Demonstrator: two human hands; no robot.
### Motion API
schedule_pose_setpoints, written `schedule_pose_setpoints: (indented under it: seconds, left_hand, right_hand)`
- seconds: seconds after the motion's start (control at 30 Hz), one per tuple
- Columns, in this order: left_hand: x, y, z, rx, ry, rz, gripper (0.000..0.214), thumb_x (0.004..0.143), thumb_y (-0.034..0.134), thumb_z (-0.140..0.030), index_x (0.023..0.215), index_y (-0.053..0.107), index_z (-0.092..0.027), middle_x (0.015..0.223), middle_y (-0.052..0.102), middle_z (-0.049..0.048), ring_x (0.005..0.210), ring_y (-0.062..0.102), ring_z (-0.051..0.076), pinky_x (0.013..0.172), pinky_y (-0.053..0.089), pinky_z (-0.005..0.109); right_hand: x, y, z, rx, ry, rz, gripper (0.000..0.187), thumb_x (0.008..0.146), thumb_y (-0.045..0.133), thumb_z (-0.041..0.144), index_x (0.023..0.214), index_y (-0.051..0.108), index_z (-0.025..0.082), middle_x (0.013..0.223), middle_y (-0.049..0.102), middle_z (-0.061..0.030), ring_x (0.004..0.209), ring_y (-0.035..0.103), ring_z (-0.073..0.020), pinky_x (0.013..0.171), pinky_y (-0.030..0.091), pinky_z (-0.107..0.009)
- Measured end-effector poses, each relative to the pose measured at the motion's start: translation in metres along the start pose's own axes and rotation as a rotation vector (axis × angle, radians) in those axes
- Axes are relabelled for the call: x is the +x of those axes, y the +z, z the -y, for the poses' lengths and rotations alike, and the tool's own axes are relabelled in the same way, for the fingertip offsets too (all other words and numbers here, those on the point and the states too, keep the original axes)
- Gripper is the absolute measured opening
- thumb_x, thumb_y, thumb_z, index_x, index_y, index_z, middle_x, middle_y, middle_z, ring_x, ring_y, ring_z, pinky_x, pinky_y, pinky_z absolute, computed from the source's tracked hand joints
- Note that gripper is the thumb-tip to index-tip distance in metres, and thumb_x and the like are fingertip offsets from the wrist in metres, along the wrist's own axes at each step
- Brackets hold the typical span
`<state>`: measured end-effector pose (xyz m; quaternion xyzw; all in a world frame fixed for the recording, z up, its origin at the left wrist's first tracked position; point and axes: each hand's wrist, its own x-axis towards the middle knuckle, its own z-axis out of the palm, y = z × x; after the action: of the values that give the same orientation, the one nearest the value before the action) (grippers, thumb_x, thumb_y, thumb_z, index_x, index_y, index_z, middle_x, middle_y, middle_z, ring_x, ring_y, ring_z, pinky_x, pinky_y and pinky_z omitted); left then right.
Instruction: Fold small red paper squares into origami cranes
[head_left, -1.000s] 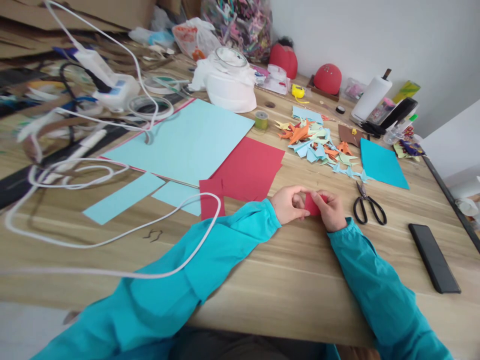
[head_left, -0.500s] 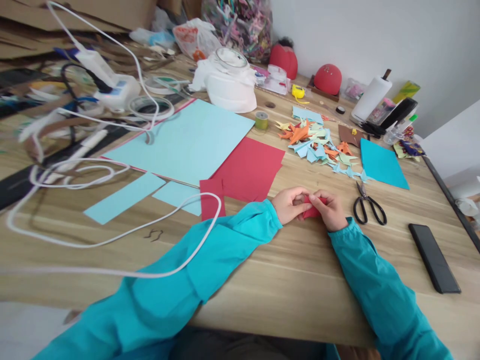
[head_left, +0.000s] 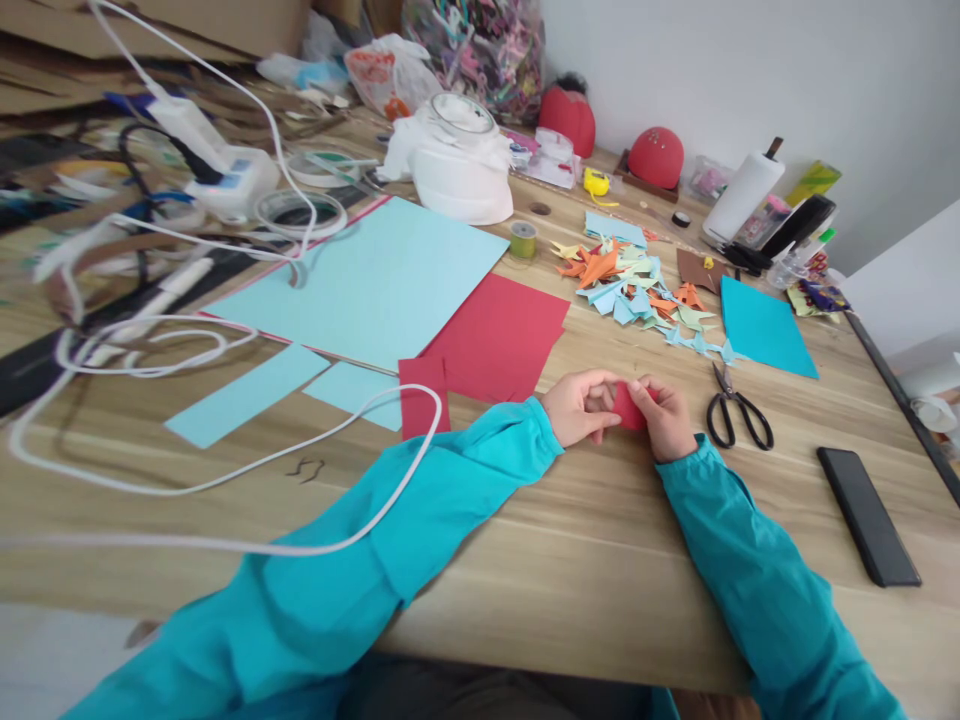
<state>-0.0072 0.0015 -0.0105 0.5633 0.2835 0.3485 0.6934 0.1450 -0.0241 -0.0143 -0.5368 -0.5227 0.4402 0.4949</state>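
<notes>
A small folded piece of red paper (head_left: 628, 406) is pinched between both hands just above the wooden table (head_left: 585, 560). My left hand (head_left: 576, 408) grips its left side with fingers curled over the top. On its right side my right hand (head_left: 669, 420) closes with thumb and fingers. Both arms wear teal sleeves and rest on the table. Most of the paper is hidden by my fingers.
Black scissors (head_left: 739, 408) lie right of my hands, a black phone (head_left: 867, 514) farther right. Red sheets (head_left: 495, 335), light blue sheets (head_left: 375, 280) and a teal sheet (head_left: 765, 325) lie behind. A pile of folded paper shapes (head_left: 630, 285) sits beyond. White cables (head_left: 225, 470) loop at left.
My fingers have shifted on the red paper, which was pressed flatter half a second ago and now shows more of its face. My arms stay where they were.
</notes>
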Motion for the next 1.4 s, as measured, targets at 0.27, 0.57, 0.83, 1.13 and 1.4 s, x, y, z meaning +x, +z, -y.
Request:
schedule_pose_setpoints:
  seconds: [0.27,0.57,0.83,1.13,1.4]
  left_hand:
    - [0.0003,-0.0002,0.0025,0.014,-0.014,-0.020,0.044,0.060,0.070,-0.013,0.100,0.052,-0.010,0.053,0.057,-0.0056,0.034,0.051,0.008,0.035,0.039,0.018]
    - [0.0028,-0.0010,0.0007,-0.054,0.016,-0.163,0.040,0.058,0.072,-0.016,0.091,0.050,-0.011,0.052,0.057,-0.0057,0.032,0.047,0.006,0.032,0.036,0.017]
    - [0.0016,-0.0014,-0.0026,-0.089,0.000,-0.125,0.045,0.055,0.073,-0.018,0.091,0.049,-0.010,0.055,0.061,-0.0029,0.033,0.046,0.005,0.030,0.032,0.017]
    - [0.0031,-0.0055,-0.0019,-0.138,0.011,-0.161,0.045,0.054,0.075,-0.019,0.092,0.052,-0.010,0.051,0.058,-0.0060,0.029,0.044,0.005,0.031,0.034,0.019]
    - [0.0029,-0.0045,-0.0045,-0.129,0.002,-0.171,0.043,0.055,0.074,-0.018,0.091,0.053,-0.009,0.052,0.058,-0.0054,0.028,0.043,0.005,0.030,0.034,0.019]
  right_hand:
    - [0.0014,-0.0003,-0.0005,0.002,-0.004,-0.035,0.034,0.072,0.063,0.046,0.058,0.053,0.016,0.048,0.044,0.0051,0.043,0.034,-0.0059,0.040,0.026,-0.020]
    - [-0.0015,0.0024,0.0053,-0.043,-0.040,0.094,0.024,0.068,0.070,0.038,0.071,0.064,0.015,0.048,0.054,0.0038,0.040,0.044,-0.0072,0.039,0.035,-0.020]
    - [-0.0002,0.0033,0.0065,-0.003,-0.005,0.035,0.047,0.080,0.050,0.051,0.053,0.061,0.014,0.044,0.058,-0.0009,0.032,0.046,-0.0069,0.033,0.035,-0.019]
    - [-0.0003,0.0008,0.0038,0.045,-0.008,0.033,0.036,0.074,0.062,0.045,0.055,0.062,0.015,0.046,0.060,0.0000,0.035,0.047,-0.0069,0.036,0.036,-0.019]
    - [-0.0009,0.0025,0.0042,0.060,0.030,-0.010,0.047,0.079,0.052,0.051,0.050,0.058,0.015,0.042,0.057,-0.0005,0.032,0.045,-0.0072,0.033,0.032,-0.020]
